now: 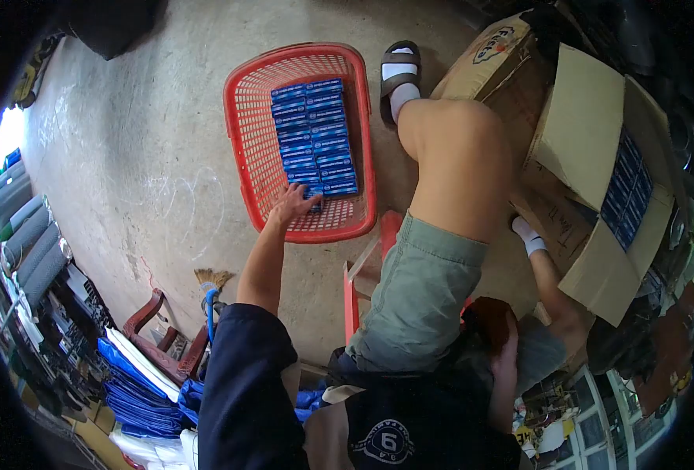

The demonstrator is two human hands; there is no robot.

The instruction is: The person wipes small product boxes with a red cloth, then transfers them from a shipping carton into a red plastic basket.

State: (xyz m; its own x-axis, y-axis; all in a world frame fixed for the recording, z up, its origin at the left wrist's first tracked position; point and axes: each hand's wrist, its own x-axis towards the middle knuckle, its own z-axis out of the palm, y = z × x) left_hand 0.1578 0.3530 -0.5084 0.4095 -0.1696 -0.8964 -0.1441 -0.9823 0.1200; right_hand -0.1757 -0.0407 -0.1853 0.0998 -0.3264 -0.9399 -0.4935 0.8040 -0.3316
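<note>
A red plastic basket (pixel 368 149) stands on the floor, with two columns of small blue boxes (pixel 313 133) lined up inside it. My left hand (pixel 293 204) reaches into its near end, fingers and thumb closed around a blue box (pixel 313 190) at the bottom of the left column. The hand covers part of that box. My right hand (pixel 507 345) is low beside my thigh, in shadow; its fingers cannot be made out. On the right, an open cardboard box (pixel 578 125) holds more blue boxes (pixel 627 192).
A red stool (pixel 351 301) is partly under my leg. Another carton (pixel 488 59) lies behind the open one. A red-brown chair (pixel 155 313), a small broom (pixel 215 277) and folded blue sheets (pixel 135 392) are at the lower left, with rolls of material (pixel 33 235) beyond.
</note>
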